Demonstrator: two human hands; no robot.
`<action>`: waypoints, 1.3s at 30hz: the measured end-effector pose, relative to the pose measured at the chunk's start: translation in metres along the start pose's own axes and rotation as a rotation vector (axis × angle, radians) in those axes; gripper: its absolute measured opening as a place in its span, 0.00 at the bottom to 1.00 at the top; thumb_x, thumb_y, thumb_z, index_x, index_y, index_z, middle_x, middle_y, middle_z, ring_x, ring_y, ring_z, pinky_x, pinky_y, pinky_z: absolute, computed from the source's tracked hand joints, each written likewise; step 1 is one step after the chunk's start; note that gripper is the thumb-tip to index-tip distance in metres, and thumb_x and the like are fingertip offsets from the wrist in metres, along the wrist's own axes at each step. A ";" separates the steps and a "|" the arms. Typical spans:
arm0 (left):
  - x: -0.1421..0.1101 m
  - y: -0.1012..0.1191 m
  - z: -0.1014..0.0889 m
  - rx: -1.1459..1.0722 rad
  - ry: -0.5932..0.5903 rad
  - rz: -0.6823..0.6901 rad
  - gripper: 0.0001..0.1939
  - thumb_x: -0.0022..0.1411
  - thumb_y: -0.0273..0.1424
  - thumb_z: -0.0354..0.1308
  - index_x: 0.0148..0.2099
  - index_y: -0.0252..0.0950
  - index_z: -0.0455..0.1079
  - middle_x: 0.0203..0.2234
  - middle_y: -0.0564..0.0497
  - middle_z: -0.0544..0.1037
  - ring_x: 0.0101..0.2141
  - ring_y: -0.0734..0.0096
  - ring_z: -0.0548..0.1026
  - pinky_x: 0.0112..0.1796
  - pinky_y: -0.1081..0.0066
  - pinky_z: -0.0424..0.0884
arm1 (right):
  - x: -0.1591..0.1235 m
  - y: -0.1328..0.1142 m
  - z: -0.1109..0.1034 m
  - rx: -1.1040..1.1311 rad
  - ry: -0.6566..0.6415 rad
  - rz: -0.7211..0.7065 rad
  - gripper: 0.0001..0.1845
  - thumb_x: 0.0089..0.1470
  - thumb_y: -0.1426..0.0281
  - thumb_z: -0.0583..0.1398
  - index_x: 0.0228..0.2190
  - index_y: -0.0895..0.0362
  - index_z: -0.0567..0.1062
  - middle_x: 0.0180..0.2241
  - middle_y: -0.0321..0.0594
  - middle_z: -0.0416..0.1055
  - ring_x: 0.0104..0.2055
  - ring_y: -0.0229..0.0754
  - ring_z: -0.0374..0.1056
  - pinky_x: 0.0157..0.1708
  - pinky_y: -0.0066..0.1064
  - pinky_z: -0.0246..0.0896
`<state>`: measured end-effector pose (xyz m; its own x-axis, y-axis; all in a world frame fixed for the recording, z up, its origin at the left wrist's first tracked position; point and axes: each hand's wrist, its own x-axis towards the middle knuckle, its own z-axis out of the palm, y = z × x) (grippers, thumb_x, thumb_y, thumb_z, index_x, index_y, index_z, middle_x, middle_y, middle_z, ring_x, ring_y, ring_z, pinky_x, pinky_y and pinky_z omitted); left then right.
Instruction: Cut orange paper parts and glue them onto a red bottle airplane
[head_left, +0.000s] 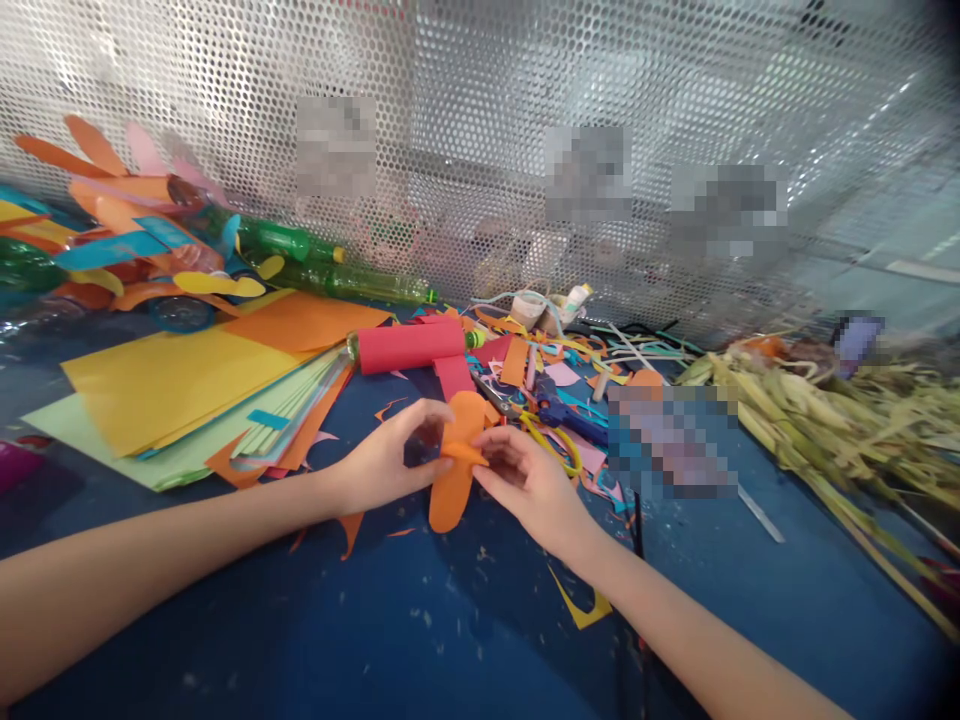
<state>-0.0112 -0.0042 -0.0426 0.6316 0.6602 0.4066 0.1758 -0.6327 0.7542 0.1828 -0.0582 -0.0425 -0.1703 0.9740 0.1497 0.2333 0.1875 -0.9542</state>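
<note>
Nearest on the blue worktop [420, 640], a curved yellow paper scrap [592, 612] lies below the right forearm. Beyond it, the left hand [390, 460] and the right hand [536, 490] hold an orange paper cutout [450, 500] with rounded ends, upright above the middle of the worktop. The left fingers grasp its left edge; the right fingers pinch its raised, pointed middle fold from the right. Just beside the right hand lie scissors with yellow handles [571, 455] and a dark blue glue gun [555, 408], among many coloured paper scraps [517, 362]. Left of the hands, a fanned stack of paper [165, 385] shows yellow, orange and pale green sheets. Behind the hands, a bottle wrapped in red paper [412, 346] lies on its side, its green cap to the right. Corn husks [787, 410] spread across the right side. Farther back are 2 green plastic bottles [360, 282], paper-winged craft models [135, 235] at the far left, and a small white bottle [576, 300] whose label is too small to read. A perforated silvery screen [465, 80] rises behind everything; pixelated patches cover parts of the view.
</note>
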 end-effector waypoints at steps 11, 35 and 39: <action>0.000 -0.003 0.002 -0.216 -0.107 -0.168 0.08 0.55 0.22 0.50 0.38 0.36 0.66 0.36 0.52 0.72 0.37 0.73 0.72 0.42 0.69 0.68 | -0.001 0.002 0.001 -0.026 0.047 -0.059 0.06 0.48 0.76 0.57 0.31 0.55 0.67 0.33 0.36 0.69 0.37 0.38 0.68 0.39 0.31 0.65; 0.009 -0.006 -0.002 -0.490 -0.030 -0.420 0.11 0.51 0.27 0.60 0.37 0.34 0.62 0.29 0.54 0.73 0.31 0.73 0.73 0.38 0.65 0.70 | 0.000 0.005 0.000 0.072 0.131 -0.007 0.09 0.55 0.71 0.53 0.40 0.54 0.66 0.38 0.42 0.71 0.39 0.40 0.70 0.41 0.36 0.68; 0.008 -0.009 -0.001 -0.523 -0.057 -0.377 0.11 0.52 0.27 0.60 0.38 0.34 0.63 0.31 0.53 0.73 0.32 0.74 0.73 0.39 0.66 0.69 | -0.001 0.006 0.002 0.024 0.115 -0.017 0.11 0.51 0.69 0.58 0.39 0.54 0.66 0.38 0.41 0.70 0.41 0.41 0.68 0.41 0.34 0.67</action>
<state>-0.0087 0.0070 -0.0461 0.6404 0.7666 0.0474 0.0112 -0.0711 0.9974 0.1823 -0.0584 -0.0488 -0.0632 0.9791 0.1932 0.2082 0.2022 -0.9569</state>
